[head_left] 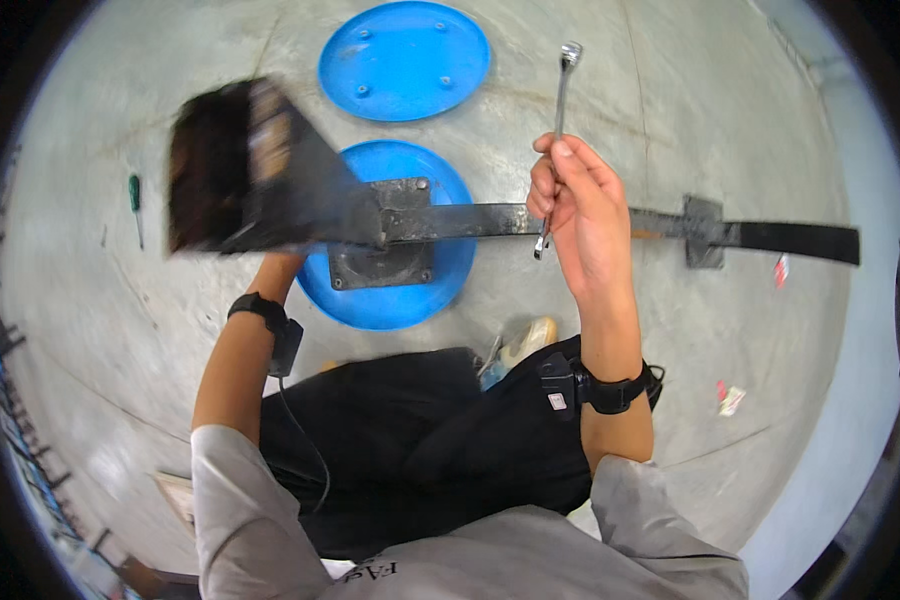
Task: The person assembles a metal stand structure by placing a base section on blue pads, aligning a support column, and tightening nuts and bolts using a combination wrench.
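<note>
Gripping a chrome socket wrench (555,140) upright, the right hand (578,215) is hovering just above the black metal bar (490,220), while the left hand, hidden beneath the bar's blurred black end (240,170), is reaching under it over a blue disc (390,295), its grip impossible to tell.

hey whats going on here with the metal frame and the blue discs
A person holds a slim metal wrench upright in the right hand, above a long black metal bar. The left hand is hidden behind the bar's blurred, raised black end piece. The bar's plate sits on a blue disc; another blue disc lies beyond.
</note>
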A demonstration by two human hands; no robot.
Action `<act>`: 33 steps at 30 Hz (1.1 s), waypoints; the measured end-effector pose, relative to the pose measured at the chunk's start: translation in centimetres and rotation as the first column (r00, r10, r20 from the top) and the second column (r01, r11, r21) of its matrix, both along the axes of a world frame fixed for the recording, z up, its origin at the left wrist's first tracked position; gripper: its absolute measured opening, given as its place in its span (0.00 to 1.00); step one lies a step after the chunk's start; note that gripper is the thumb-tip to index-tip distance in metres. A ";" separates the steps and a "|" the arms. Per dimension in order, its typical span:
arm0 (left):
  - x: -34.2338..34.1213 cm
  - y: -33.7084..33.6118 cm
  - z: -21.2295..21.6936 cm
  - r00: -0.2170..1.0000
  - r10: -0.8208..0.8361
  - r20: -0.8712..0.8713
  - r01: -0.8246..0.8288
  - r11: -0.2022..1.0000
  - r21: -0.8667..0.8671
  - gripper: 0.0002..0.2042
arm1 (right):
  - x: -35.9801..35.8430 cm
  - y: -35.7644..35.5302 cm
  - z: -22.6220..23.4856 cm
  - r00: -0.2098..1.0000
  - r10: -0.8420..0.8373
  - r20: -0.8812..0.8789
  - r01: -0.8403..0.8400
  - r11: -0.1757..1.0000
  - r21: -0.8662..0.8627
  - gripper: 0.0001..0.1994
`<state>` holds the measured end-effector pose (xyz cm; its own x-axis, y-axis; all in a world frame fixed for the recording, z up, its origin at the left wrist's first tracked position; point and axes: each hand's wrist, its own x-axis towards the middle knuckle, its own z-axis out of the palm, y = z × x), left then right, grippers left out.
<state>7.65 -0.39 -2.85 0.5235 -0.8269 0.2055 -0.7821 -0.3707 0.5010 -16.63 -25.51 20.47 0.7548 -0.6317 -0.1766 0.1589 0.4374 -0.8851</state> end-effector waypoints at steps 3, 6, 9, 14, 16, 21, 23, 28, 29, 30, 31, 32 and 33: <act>0.1 -2.0 2.4 0.978 -0.140 -0.157 0.125 0.987 -0.106 0.11 | -1.2 -0.6 -0.9 0.999 -0.046 -0.019 0.048 0.997 0.064 0.10; -2.3 -5.8 8.5 1.000 -0.011 -0.002 0.011 0.931 0.366 0.12 | -2.3 -1.0 -0.3 0.999 -0.029 -0.031 0.032 0.994 0.106 0.10; -2.4 -6.3 9.1 0.995 0.001 0.100 -0.049 0.879 0.473 0.12 | -2.8 -1.4 0.4 0.999 0.024 -0.037 -0.022 0.998 0.063 0.11; -3.3 -6.9 10.4 0.879 -0.328 0.346 -0.013 0.708 0.706 0.12 | -3.4 -2.0 0.4 0.999 -0.033 -0.038 0.035 0.999 0.032 0.11; -2.8 -6.7 9.4 0.862 -0.243 0.445 -0.110 0.767 0.632 0.15 | -3.3 -2.1 0.6 0.995 -0.038 -0.087 0.037 0.999 -0.010 0.11; -2.7 -7.6 10.1 0.956 -0.153 0.250 -0.105 0.617 0.780 0.14 | -3.3 -2.2 0.0 0.996 -0.003 -0.092 -0.005 0.996 -0.088 0.11; -2.9 -7.6 9.9 0.970 -0.114 0.215 -0.125 0.524 0.842 0.13 | -3.3 -2.3 -0.1 0.994 0.005 -0.110 -0.015 0.996 -0.089 0.11; -1.9 -7.0 9.1 0.929 -0.202 0.311 -0.077 0.716 0.694 0.12 | -2.9 -1.8 -0.4 0.997 0.064 -0.050 -0.069 0.991 -0.115 0.11; -1.8 -7.1 9.3 0.929 -0.197 0.313 -0.081 0.717 0.693 0.12 | -2.7 -1.8 -0.5 0.997 0.068 -0.049 -0.073 0.991 -0.116 0.11; -2.1 -7.6 9.6 0.935 -0.188 0.299 -0.111 0.647 0.754 0.12 | -2.7 -1.7 -0.7 0.996 0.065 -0.053 -0.071 0.991 -0.115 0.09; -2.3 -7.7 9.8 0.942 -0.176 0.287 -0.140 0.572 0.808 0.12 | -2.6 -1.7 -0.8 0.996 0.063 -0.056 -0.069 0.991 -0.114 0.08; -2.2 -7.3 9.6 0.943 -0.171 0.286 -0.140 0.575 0.806 0.12 | -2.6 -1.8 -1.0 0.996 0.067 -0.059 -0.074 0.990 -0.117 0.08; -2.2 -6.9 9.3 0.921 -0.211 0.328 -0.106 0.674 0.731 0.12 | -2.5 -1.9 -1.2 0.992 0.080 -0.097 -0.093 0.986 -0.141 0.08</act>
<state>5.41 -7.27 6.47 0.4925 -0.8134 -0.3096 -0.8690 -0.4396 -0.2273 -19.17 -27.45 19.26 0.7930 -0.5883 -0.1581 0.0426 0.3124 -0.9490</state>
